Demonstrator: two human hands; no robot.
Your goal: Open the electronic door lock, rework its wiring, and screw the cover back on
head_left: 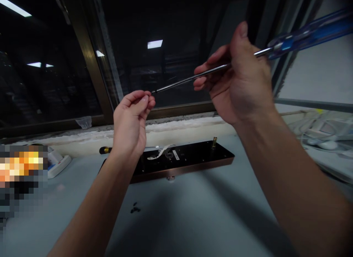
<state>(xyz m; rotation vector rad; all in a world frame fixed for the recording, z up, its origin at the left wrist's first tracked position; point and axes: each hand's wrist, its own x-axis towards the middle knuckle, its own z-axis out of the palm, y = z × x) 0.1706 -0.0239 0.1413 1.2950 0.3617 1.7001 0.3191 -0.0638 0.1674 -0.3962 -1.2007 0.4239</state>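
My right hand is closed around the metal shaft of a long screwdriver, with the thumb raised along it. Its clear blue handle reaches up to the right edge. My left hand is pinched at the shaft's dark tip; whatever small piece sits between those fingertips is too hidden to name. Below, on the table, lies a long black panel with a copper-coloured edge, partly covered by my left wrist. A brass post stands at its right end, and a white strip curls up from it.
Several small dark pieces, like screws, lie on the pale table. A second screwdriver with a black-and-yellow handle rests behind the panel. White cables are heaped at right, a white power strip at left. A dark window stands behind.
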